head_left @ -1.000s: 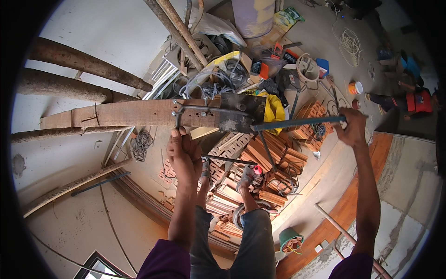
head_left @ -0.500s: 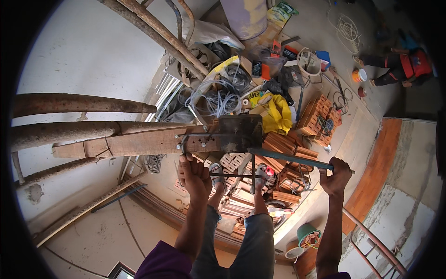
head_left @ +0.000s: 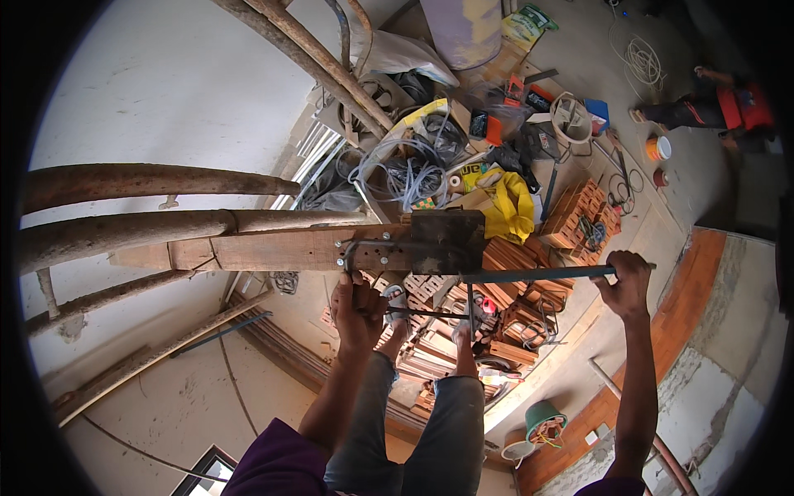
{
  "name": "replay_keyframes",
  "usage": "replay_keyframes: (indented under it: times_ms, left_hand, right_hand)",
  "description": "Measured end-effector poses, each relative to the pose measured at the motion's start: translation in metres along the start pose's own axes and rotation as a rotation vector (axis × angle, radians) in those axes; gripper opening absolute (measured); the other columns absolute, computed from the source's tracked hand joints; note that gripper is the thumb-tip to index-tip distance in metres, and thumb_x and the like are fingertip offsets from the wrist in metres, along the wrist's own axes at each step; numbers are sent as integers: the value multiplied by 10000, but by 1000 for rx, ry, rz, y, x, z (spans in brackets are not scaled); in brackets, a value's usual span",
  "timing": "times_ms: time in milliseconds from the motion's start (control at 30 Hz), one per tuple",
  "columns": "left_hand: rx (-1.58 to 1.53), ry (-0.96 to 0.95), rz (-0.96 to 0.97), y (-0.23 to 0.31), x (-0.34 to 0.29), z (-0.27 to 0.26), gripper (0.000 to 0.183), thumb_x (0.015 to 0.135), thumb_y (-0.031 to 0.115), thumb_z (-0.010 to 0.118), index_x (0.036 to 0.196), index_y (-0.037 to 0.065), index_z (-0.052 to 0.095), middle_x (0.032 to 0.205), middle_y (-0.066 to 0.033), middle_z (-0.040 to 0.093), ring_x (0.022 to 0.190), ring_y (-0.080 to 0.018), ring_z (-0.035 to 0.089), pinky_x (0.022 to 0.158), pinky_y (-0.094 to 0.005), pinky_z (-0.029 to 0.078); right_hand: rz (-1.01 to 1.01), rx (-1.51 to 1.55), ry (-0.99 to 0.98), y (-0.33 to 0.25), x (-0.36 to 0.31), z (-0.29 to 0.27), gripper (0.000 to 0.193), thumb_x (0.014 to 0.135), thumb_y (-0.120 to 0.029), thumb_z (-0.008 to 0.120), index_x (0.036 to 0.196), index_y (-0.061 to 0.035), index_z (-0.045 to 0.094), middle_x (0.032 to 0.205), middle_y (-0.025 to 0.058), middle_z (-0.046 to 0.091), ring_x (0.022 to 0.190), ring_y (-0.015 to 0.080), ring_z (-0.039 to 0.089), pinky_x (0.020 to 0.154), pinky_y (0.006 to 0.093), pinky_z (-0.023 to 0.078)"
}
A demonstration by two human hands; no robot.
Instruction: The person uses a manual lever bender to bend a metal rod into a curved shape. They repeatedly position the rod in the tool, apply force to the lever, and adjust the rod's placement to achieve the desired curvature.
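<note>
A wooden plank (head_left: 265, 250) juts out from the left at working height, with several bolts in it and a dark metal plate (head_left: 447, 231) at its end. Closed around a thin dark steel rod (head_left: 430, 314), bent into corners, my left hand (head_left: 358, 312) sits just below the bolts. Part of the rod lies along the plank; the rest hangs below it. At the right, my right hand (head_left: 628, 285) grips the outer end of a long blue-grey metal bar (head_left: 542, 274). The bar's inner end meets the plate's lower edge; the exact contact there is hidden.
Rusty poles (head_left: 124, 236) flank the plank. Below lie stacked bricks (head_left: 513, 285) around my feet, a yellow bag (head_left: 509, 207) and coiled clear hose (head_left: 405, 182). A green bucket (head_left: 546, 422) stands lower right. Another person (head_left: 736, 107) is at the upper right.
The bar's outer end has swung away from me, with my right hand still on it. My left hand keeps its grip on the rod. The whole view has shifted slightly.
</note>
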State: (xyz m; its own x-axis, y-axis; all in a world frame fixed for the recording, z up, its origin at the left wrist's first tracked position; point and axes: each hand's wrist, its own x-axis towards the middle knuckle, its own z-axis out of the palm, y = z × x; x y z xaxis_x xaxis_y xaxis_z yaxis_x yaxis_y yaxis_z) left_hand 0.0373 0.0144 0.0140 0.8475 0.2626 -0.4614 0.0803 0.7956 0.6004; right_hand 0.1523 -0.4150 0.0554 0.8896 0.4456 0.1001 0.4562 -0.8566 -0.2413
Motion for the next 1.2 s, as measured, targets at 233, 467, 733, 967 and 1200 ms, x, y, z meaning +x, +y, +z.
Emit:
replay_keyframes:
  times_ms: [233,467,733,967,1200]
  left_hand:
    - [-82,-17,2,-5,0,-5,294,1028,349,412,816,148,442,540,78,193,428,-45,142,386,-223,173]
    - [-86,6,123,-14,5,0,300,1036,332,400,809,138,431,538,81,191,429,-37,133,380,-228,145]
    - [-111,-77,89,-12,4,-8,326,1009,371,468,800,121,462,551,73,212,451,-44,157,405,-233,168]
    - [-59,-40,33,-2,-2,2,338,1018,375,440,779,135,446,556,74,215,455,-50,163,409,-238,177]
    - [41,47,23,12,-9,18,307,1036,335,396,818,128,457,571,71,224,463,-46,168,425,-232,206]
  right_hand:
    - [148,80,49,-26,-38,26,423,839,-422,649,686,-69,473,582,106,427,525,321,447,503,408,340]
    - [291,-116,152,-67,-69,17,404,761,-417,721,767,-48,556,627,100,499,579,307,512,561,408,382]
    - [405,-4,260,-82,-96,52,351,750,-362,704,671,-74,518,564,115,465,520,323,484,506,399,376]
    - [465,33,183,-94,-103,50,328,688,-316,736,658,-82,508,566,105,476,520,310,488,494,406,367]
    - [404,142,71,-82,-85,31,271,644,-221,758,714,-82,536,634,94,529,584,321,532,540,414,395]
